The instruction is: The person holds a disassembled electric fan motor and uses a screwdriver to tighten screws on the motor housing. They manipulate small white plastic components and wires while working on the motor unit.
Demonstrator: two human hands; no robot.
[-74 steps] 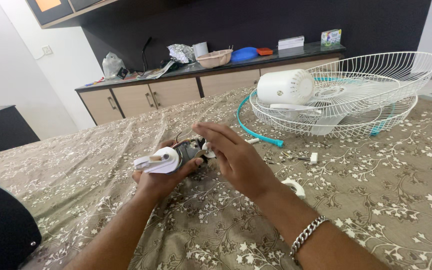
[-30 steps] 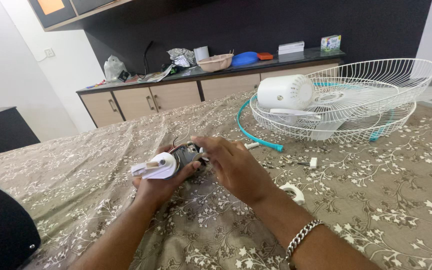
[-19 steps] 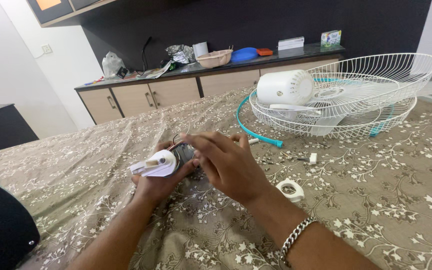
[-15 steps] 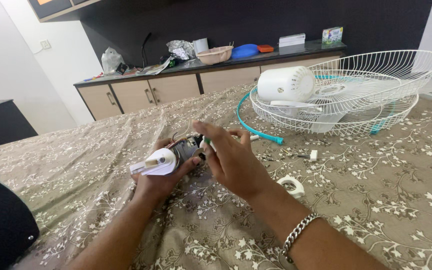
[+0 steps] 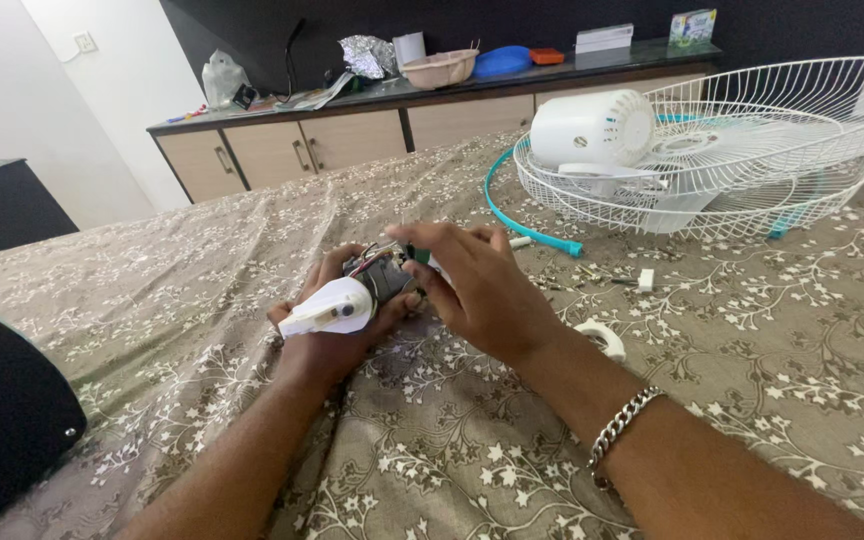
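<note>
My left hand (image 5: 324, 345) cups a small fan motor (image 5: 377, 278) with a white plastic end piece (image 5: 330, 307) and coloured wires, held just above the patterned bedspread (image 5: 182, 290). My right hand (image 5: 477, 290) is curled over the motor's right end, its fingertips pinching something there that they hide from view. A metal chain bracelet (image 5: 622, 425) hangs on my right wrist.
White wire fan guards (image 5: 802, 185) hold a white motor cover (image 5: 592, 128) and fan blades at the back right, with a teal ring (image 5: 512, 215) beside them. A white ring (image 5: 604, 338) and small parts (image 5: 644, 280) lie near my right arm. A cluttered cabinet (image 5: 352, 135) stands behind.
My right hand has shifted slightly on the motor's right end, fingers lifting and closing again. My left hand keeps the motor in about the same place.
</note>
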